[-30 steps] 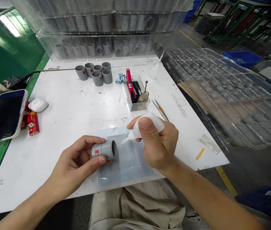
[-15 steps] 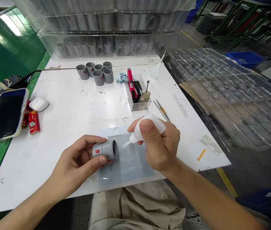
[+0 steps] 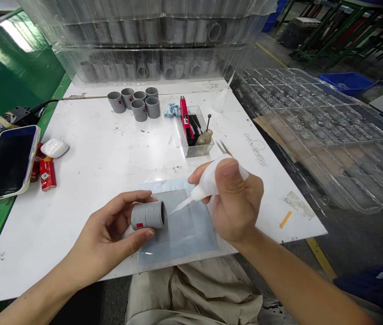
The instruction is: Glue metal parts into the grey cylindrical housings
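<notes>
My left hand [image 3: 112, 237] grips a short grey pipe coupling [image 3: 148, 215] on its side, its open end facing right, a small red label on its lower side. My right hand [image 3: 235, 201] is closed round a white squeeze bottle [image 3: 213, 178] whose thin nozzle points down-left, its tip just outside the coupling's open end. Both are held over a grey-blue plastic sheet [image 3: 181, 230] lying on the white table [image 3: 110, 153].
Several grey couplings [image 3: 137, 104] stand at the table's back. A clear box [image 3: 196, 131] holds a red tool and a brush; tweezers [image 3: 224, 148] lie beside it. A phone [image 3: 7, 162], white case [image 3: 53, 147] and red tube [image 3: 47, 174] sit left. Clear trays [image 3: 320, 131] lie right.
My right hand has drawn the bottle back to the right and up, so the nozzle is out of the coupling's mouth. The coupling has rolled in my left hand, label now lower.
</notes>
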`<state>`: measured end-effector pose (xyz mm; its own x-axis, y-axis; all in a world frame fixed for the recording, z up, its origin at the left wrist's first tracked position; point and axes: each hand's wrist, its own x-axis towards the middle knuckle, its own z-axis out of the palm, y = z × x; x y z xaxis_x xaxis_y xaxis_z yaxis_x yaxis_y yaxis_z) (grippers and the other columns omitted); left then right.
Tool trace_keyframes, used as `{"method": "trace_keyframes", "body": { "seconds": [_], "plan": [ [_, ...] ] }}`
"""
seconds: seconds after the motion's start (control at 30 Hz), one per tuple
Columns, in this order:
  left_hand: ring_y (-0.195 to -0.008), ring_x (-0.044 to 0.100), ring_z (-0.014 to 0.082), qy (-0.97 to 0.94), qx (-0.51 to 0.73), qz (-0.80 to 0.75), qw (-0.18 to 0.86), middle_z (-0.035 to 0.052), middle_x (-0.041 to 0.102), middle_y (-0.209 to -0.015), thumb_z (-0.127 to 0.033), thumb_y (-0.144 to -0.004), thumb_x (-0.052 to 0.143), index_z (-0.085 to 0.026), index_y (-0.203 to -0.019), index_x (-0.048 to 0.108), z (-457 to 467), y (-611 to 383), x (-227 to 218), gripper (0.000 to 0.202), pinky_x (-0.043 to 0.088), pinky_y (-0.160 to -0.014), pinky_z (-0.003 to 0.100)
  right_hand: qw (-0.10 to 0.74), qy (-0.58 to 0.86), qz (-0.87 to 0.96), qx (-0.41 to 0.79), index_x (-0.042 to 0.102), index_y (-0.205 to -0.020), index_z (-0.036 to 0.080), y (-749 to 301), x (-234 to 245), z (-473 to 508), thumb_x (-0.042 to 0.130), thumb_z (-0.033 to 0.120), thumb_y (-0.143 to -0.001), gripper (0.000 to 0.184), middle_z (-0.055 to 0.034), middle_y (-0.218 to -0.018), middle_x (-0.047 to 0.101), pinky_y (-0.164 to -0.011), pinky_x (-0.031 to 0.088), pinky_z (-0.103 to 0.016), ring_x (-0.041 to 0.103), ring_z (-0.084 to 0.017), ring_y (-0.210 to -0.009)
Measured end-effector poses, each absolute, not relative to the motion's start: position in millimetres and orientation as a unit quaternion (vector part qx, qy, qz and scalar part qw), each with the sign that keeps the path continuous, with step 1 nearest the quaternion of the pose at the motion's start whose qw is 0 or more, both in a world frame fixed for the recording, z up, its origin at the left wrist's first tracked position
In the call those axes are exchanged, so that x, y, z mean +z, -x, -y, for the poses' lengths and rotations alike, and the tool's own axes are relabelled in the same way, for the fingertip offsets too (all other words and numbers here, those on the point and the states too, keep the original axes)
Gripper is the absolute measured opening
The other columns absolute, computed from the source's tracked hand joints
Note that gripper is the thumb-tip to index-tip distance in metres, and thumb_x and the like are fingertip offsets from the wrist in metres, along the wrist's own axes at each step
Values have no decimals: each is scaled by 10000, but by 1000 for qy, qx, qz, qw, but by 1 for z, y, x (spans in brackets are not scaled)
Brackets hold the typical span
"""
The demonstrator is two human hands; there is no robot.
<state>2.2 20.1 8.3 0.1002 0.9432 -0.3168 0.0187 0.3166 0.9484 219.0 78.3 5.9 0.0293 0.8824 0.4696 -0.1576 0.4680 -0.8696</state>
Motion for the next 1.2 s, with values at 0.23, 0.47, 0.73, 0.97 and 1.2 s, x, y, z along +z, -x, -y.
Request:
{"method": "trace_keyframes", "body": {
  "seconds": [0.23, 0.47, 0.73, 0.97, 1.2],
  "plan": [
    [-900, 698, 159, -437, 396, -560, 582, 9, 753, -1116, -321, -787, 936, -316, -1142, 759, -17, -4, 7, 396, 601, -754, 189, 655, 331, 567, 373, 772, -824, 187, -219, 5, -79, 676, 455, -1190, 464, -19, -668, 613, -447, 458, -304, 556, -211, -509],
    [-953, 707, 127, -521, 409, -497, 560, -21, 707, -1232, -249, -824, 914, -384, -1156, 766, -23, 5, -4, 388, 615, -782, 145, 644, 356, 595, 322, 768, -828, 203, -218, 6, -78, 663, 495, -1207, 490, -10, -671, 603, -486, 481, -318, 551, -219, -534],
    [-1054, 697, 116, -549, 404, -470, 561, -9, 681, -1279, -234, -913, 829, -380, -1196, 737, -23, 9, -7, 331, 598, -885, 125, 638, 360, 608, 306, 759, -793, 212, -216, 6, -78, 680, 505, -1197, 505, -10, -670, 600, -470, 361, -346, 526, -226, -525],
    [-1100, 687, 124, -554, 404, -456, 568, -5, 663, -1280, -215, -914, 828, -383, -1197, 723, -23, 10, -10, 345, 601, -873, 122, 627, 370, 625, 283, 783, -816, 207, -215, 6, -77, 682, 485, -1201, 485, -3, -646, 606, -508, 356, -363, 546, -224, -541],
    [-1186, 662, 141, -559, 402, -451, 568, 4, 666, -1295, -199, -912, 827, -364, -1194, 721, -24, 10, -11, 343, 590, -930, 131, 623, 372, 626, 285, 780, -819, 209, -214, 5, -77, 677, 431, -1195, 449, 4, -631, 589, -519, 366, -360, 547, -226, -547]
  ]
}}
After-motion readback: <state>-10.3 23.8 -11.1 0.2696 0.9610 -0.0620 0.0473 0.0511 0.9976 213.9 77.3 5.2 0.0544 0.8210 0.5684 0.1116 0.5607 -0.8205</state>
